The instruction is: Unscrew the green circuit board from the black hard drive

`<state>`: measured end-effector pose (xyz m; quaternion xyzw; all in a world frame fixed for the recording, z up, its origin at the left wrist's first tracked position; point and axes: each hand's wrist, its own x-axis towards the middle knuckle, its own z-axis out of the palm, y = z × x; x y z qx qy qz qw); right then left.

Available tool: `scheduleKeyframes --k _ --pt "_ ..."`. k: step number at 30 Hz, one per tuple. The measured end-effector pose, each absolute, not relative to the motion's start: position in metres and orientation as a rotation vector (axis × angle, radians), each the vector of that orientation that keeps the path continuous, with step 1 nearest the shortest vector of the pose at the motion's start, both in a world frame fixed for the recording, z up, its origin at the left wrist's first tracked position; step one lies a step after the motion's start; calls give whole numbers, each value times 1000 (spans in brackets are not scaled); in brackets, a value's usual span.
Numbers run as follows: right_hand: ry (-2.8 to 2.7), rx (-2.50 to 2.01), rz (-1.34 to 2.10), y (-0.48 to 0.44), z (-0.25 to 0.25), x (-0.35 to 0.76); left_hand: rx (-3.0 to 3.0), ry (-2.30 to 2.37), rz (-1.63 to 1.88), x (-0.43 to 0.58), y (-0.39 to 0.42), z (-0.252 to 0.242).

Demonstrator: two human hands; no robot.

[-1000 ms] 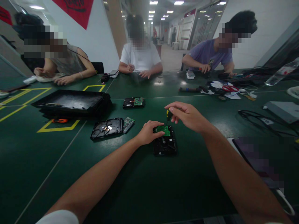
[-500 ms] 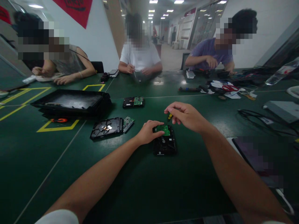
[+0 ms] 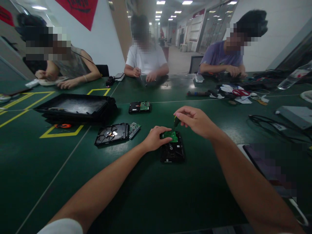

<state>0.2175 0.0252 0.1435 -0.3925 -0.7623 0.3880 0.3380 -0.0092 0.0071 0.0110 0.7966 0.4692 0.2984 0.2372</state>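
Note:
A black hard drive point(image 3: 172, 152) lies flat on the green table in front of me, its green circuit board point(image 3: 173, 135) facing up at the far end. My left hand point(image 3: 156, 138) grips the drive's far left side, with the thumb over the board. Between the thumb and fingers of my right hand point(image 3: 192, 118) is a small dark screwdriver point(image 3: 176, 121) with yellow on its handle. Its shaft points down at the board's far edge; whether the tip touches a screw is too small to tell.
Left of the drive lie an opened drive casing point(image 3: 112, 134) and a loose circuit board point(image 3: 134, 130). Another hard drive point(image 3: 139, 107) sits farther back. Stacked black trays point(image 3: 78, 107) stand at left, a phone point(image 3: 263, 165) and a cable point(image 3: 268, 123) at right. Three people sit across the table.
The screwdriver in my right hand has turned more upright over the board. My left hand stays on the drive. The person at far right has brought their hands together.

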Motion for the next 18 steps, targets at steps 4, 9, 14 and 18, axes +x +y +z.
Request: scheduleKeyframes --k 4,9,14,18 --pt "-1961 -1032 1033 26 141 218 2183 1283 817 -9 7 11" --pt "-1990 -987 1100 26 141 217 2178 1289 809 -10 9 10" --pt "-1910 -955 1254 28 140 215 2194 1276 810 -10 9 10" --pt "-1944 -974 1207 27 141 217 2192 1276 813 -10 8 10"
